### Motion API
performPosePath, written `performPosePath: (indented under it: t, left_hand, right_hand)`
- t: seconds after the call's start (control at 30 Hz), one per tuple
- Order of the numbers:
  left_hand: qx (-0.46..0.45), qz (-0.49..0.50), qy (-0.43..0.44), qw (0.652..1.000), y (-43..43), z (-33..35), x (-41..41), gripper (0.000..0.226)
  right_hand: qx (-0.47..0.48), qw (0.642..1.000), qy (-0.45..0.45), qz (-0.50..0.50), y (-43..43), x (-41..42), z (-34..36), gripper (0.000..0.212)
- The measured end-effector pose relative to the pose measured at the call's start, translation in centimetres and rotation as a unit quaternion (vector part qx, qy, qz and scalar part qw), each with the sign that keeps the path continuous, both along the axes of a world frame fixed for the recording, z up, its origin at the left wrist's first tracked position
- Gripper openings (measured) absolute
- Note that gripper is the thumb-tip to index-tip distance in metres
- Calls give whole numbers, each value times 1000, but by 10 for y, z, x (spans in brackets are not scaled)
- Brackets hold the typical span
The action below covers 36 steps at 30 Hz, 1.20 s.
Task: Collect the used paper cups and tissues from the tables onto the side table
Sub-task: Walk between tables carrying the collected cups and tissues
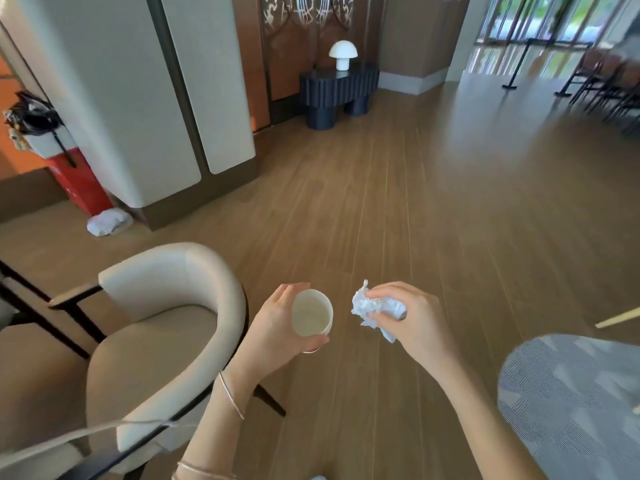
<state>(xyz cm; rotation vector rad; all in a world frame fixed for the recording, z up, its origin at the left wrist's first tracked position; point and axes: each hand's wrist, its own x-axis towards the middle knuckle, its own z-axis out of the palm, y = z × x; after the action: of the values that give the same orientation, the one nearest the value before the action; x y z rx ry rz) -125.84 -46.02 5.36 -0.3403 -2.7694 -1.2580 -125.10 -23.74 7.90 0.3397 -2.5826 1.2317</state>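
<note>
White paper cup (312, 317) sits upright in the left hand (277, 327), fingers and thumb curled round its wall, open mouth toward the camera, nothing visible inside. Right beside it, not touching, the right hand (405, 323) grips a crumpled tissue (372, 308), fingertips closed over the wad while loose ends poke out left and below. Both hands hang above the wooden floor (398, 202). A cream armchair (166, 323) stands just to the left. Far across the room, a dark side table (337, 86) carries a white mushroom lamp (343, 53). A grey rug (571, 403) edges in at lower right.
</note>
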Motion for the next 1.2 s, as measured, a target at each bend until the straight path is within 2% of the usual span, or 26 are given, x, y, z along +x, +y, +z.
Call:
performPosePath:
  t: [0.43,0.87,1.2]
  left_hand:
    - [11,-2,-29,1000,6,-15,-216,80]
    - [15,42,-19,999,51,-3,-481,79]
    - [11,45,-42,998,48,-25,-649,78]
  right_hand:
    - [-7,999,-31,-6,3,-213,-26,26]
    - [-24,999,-29,29,52,-500,-10,24]
    - [-15,998,-38,43,46,-672,-34,22]
